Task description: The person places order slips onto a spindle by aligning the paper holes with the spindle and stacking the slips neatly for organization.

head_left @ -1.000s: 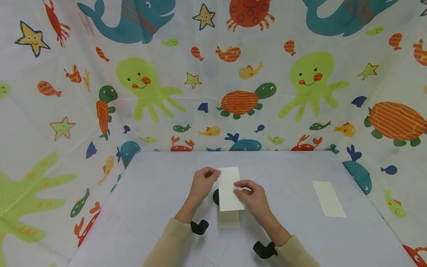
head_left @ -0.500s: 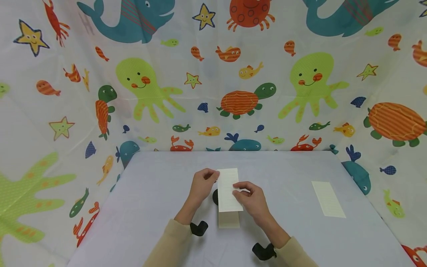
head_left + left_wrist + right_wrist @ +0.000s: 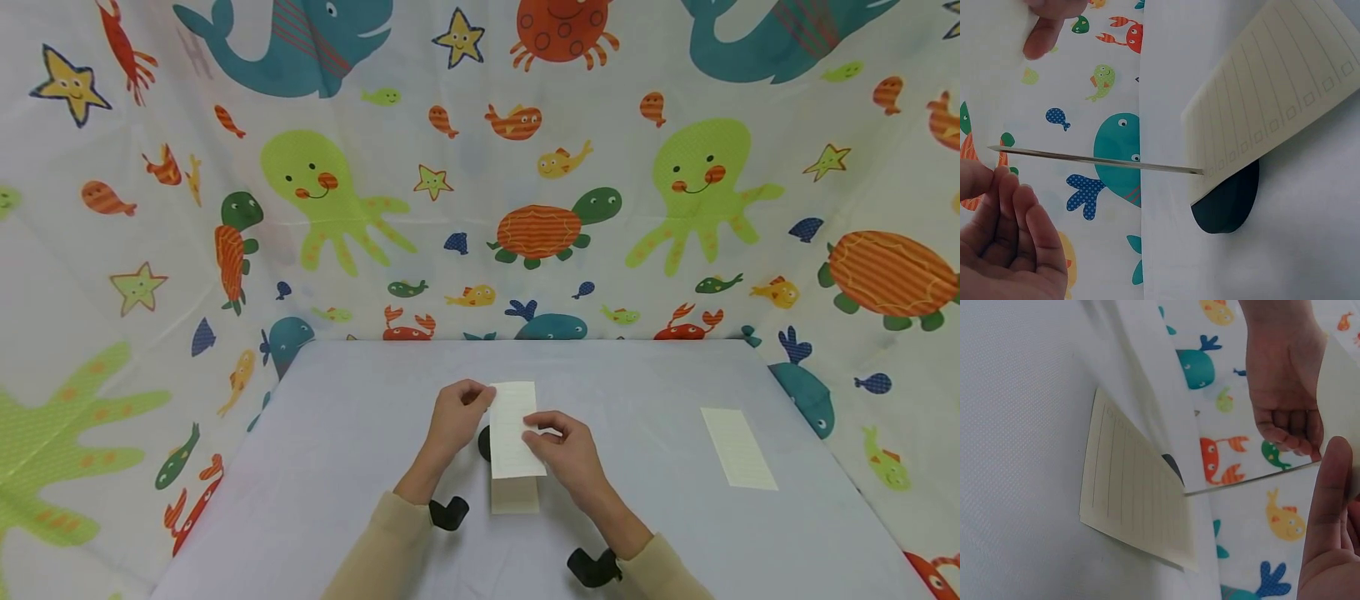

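Observation:
A lined paper slip [image 3: 516, 429] is held level above the table between both hands. My left hand [image 3: 456, 414] pinches its far left corner, and my right hand [image 3: 567, 447] pinches its right edge. Under it stands a paper spike: a thin metal needle [image 3: 1097, 160] rising from a round black base [image 3: 1229, 200]. The needle's pointed tip is close to my left fingers [image 3: 1007, 200] and the held slip's underside. Another lined slip [image 3: 1132, 487] with small checkboxes is threaded low on the needle, tilted against the base. In the head view the held slip hides most of the spike.
A loose cream slip [image 3: 739, 448] lies flat on the right of the white-covered table [image 3: 360, 433]. A curtain [image 3: 465, 158] printed with sea animals hangs behind and along the sides. Black wrist-camera mounts [image 3: 448, 513] hang under both wrists.
The held slip and both hands have shifted very slightly down in the head view. Both grips on the slip stay the same, and the loose slip has not moved.

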Available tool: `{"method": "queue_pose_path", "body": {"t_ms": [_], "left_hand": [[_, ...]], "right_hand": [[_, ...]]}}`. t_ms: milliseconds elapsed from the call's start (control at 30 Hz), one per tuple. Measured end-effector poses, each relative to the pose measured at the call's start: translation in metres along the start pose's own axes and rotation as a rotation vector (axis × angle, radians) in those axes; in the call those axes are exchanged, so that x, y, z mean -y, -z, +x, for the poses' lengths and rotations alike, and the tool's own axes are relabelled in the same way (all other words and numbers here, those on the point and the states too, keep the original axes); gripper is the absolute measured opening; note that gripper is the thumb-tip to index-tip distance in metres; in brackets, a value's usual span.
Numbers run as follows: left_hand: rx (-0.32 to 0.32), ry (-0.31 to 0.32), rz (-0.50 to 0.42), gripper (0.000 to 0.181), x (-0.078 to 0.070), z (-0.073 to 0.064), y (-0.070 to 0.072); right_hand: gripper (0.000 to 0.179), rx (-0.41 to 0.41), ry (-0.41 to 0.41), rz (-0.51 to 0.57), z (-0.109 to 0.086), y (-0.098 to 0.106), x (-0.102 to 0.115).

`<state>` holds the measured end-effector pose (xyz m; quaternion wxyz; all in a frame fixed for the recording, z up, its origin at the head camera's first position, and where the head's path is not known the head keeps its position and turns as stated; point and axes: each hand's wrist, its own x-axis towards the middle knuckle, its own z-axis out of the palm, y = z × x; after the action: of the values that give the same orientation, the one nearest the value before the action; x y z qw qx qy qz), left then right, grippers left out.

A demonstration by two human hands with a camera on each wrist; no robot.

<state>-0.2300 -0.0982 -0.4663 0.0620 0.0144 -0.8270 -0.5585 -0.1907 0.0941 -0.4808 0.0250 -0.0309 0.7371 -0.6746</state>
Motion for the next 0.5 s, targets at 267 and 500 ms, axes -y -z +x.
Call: {"method": "queue_pose_path", "body": {"t_ms": [267,500], "left_hand": [[0.001,-0.013,-0.001,0.024,0.0019,0.0020,-0.0005],[0.002,-0.014,-0.002,0.023,0.0022,0.0033,-0.0010]], "right_hand": [[0.023,0.013,0.011,0.001,0.0008,0.0000,-0.0038],[0.023,0.007,0.028,0.019,0.0013,-0.0014,-0.0047]]}}
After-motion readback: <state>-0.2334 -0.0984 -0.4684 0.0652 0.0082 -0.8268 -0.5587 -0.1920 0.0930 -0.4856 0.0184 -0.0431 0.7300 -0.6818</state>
